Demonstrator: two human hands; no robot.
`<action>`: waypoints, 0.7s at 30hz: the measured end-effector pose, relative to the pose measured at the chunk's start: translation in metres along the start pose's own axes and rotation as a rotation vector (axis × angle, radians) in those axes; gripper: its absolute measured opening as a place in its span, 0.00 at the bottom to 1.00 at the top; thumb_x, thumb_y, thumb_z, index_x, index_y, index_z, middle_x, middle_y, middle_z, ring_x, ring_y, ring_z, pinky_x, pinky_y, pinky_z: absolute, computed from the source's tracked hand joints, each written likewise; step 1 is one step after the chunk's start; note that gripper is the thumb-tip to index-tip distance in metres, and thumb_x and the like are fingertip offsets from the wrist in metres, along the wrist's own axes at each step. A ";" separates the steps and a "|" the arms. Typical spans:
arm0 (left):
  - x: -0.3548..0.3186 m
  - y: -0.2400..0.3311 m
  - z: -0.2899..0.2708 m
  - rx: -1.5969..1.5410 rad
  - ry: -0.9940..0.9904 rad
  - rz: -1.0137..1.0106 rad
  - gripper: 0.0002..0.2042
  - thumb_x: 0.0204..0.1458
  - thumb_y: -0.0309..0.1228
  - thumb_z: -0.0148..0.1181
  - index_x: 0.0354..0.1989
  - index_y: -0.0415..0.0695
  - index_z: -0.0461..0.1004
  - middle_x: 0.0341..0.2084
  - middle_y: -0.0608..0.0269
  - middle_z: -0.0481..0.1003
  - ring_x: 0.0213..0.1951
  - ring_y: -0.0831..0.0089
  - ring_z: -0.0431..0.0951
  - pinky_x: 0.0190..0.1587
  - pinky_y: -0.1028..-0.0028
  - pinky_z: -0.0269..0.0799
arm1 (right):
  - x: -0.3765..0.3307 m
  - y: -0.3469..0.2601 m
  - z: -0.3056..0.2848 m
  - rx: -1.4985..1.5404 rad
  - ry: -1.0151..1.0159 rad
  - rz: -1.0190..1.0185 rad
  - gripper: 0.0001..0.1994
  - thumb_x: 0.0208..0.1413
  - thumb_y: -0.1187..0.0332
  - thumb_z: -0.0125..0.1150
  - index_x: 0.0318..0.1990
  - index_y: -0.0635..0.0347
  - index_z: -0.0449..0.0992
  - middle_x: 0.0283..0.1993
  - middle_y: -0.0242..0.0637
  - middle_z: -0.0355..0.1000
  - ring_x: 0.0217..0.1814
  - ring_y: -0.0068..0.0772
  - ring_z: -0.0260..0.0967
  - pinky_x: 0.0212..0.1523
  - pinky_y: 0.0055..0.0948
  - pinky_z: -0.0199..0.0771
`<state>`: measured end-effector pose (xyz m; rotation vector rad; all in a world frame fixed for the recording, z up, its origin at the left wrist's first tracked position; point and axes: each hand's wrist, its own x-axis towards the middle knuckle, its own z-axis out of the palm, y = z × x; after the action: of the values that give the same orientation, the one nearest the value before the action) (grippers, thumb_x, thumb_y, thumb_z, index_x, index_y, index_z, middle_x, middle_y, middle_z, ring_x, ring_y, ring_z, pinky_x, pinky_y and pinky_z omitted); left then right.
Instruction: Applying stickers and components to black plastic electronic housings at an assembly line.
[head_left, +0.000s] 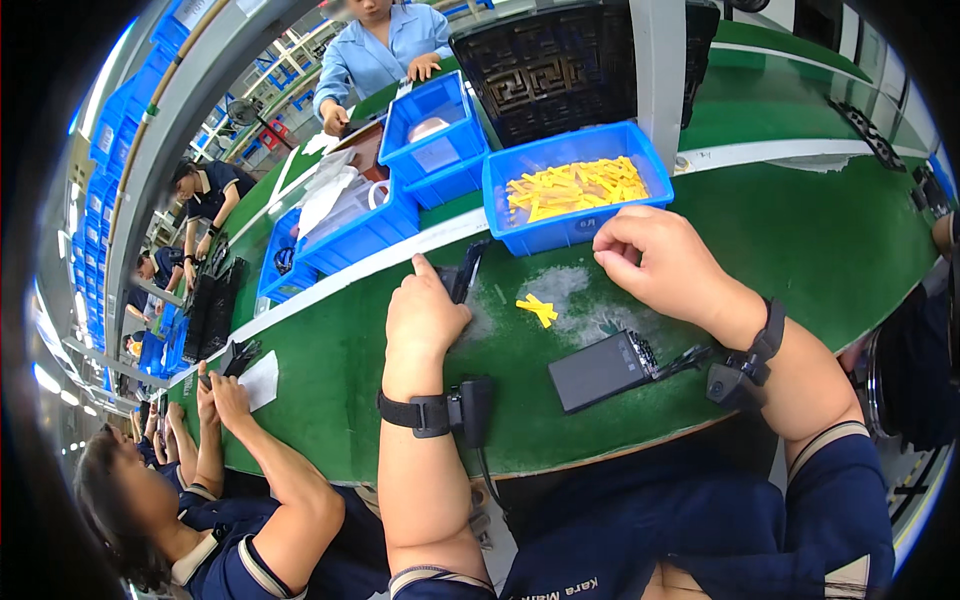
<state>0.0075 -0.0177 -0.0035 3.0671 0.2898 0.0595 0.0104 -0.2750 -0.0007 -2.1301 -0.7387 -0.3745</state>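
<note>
On the worktable [800,240], loose strips [538,310] lie between left hand [425,312] and right hand [662,258]; the strip bin [542,239] stands farther, the device [600,373] nearer, slightly right.

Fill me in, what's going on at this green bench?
A person is working with small parts. Their left hand is at a slim black part; its grip is unclear. Their right hand is by the blue bin of yellow strips, fingertips drawn together; I can't tell whether they hold anything. A few yellow strips lie between the hands, and a black rectangular box with a cable lies nearer the person.
</note>
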 end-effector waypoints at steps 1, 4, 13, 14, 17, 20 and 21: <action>0.001 -0.007 -0.001 0.000 0.002 -0.018 0.41 0.29 0.33 0.65 0.56 0.28 0.55 0.36 0.40 0.72 0.39 0.50 0.75 0.43 0.63 0.72 | 0.000 -0.001 0.000 -0.019 0.011 -0.030 0.03 0.43 0.73 0.56 0.25 0.62 0.72 0.24 0.39 0.69 0.28 0.38 0.69 0.29 0.33 0.69; 0.008 -0.030 0.002 -0.003 0.002 -0.062 0.42 0.29 0.32 0.65 0.58 0.31 0.54 0.37 0.41 0.72 0.41 0.50 0.74 0.44 0.62 0.71 | 0.002 0.001 0.000 -0.035 0.037 -0.075 0.03 0.42 0.73 0.56 0.25 0.62 0.72 0.24 0.40 0.69 0.28 0.41 0.69 0.29 0.35 0.69; -0.010 -0.040 -0.056 -0.048 0.172 0.025 0.45 0.31 0.44 0.70 0.59 0.40 0.57 0.43 0.43 0.70 0.48 0.51 0.70 0.50 0.62 0.67 | -0.005 -0.043 -0.043 0.035 -0.015 -0.139 0.03 0.44 0.72 0.58 0.26 0.61 0.74 0.24 0.38 0.70 0.26 0.36 0.69 0.27 0.31 0.69; -0.010 -0.037 -0.074 -0.098 0.296 0.114 0.42 0.33 0.42 0.70 0.58 0.40 0.58 0.42 0.43 0.71 0.47 0.52 0.71 0.49 0.63 0.67 | -0.005 -0.041 -0.048 0.033 -0.042 -0.131 0.03 0.44 0.72 0.58 0.26 0.60 0.74 0.24 0.38 0.70 0.26 0.36 0.69 0.27 0.31 0.69; -0.012 -0.006 -0.146 -0.373 0.372 0.304 0.32 0.37 0.37 0.68 0.53 0.39 0.65 0.39 0.47 0.73 0.45 0.56 0.73 0.47 0.65 0.68 | -0.009 -0.015 -0.055 0.049 -0.003 -0.100 0.02 0.44 0.71 0.58 0.26 0.59 0.74 0.24 0.37 0.70 0.26 0.36 0.69 0.27 0.31 0.69; -0.005 0.038 -0.214 -0.303 0.499 0.555 0.22 0.40 0.30 0.65 0.47 0.41 0.71 0.33 0.57 0.76 0.36 0.70 0.75 0.39 0.71 0.70 | -0.018 0.020 -0.051 0.013 0.115 -0.059 0.03 0.44 0.71 0.59 0.26 0.59 0.74 0.25 0.36 0.70 0.26 0.36 0.69 0.27 0.31 0.69; 0.002 0.045 -0.233 -0.255 0.542 0.612 0.20 0.41 0.30 0.64 0.45 0.40 0.72 0.32 0.58 0.76 0.35 0.70 0.75 0.39 0.71 0.70 | -0.018 0.026 -0.051 -0.039 0.151 -0.044 0.03 0.44 0.71 0.59 0.26 0.59 0.74 0.25 0.36 0.69 0.26 0.36 0.68 0.27 0.31 0.69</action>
<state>0.0080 -0.0487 0.2314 2.7010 -0.5971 0.8749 0.0117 -0.3348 0.0059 -2.0982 -0.6964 -0.5711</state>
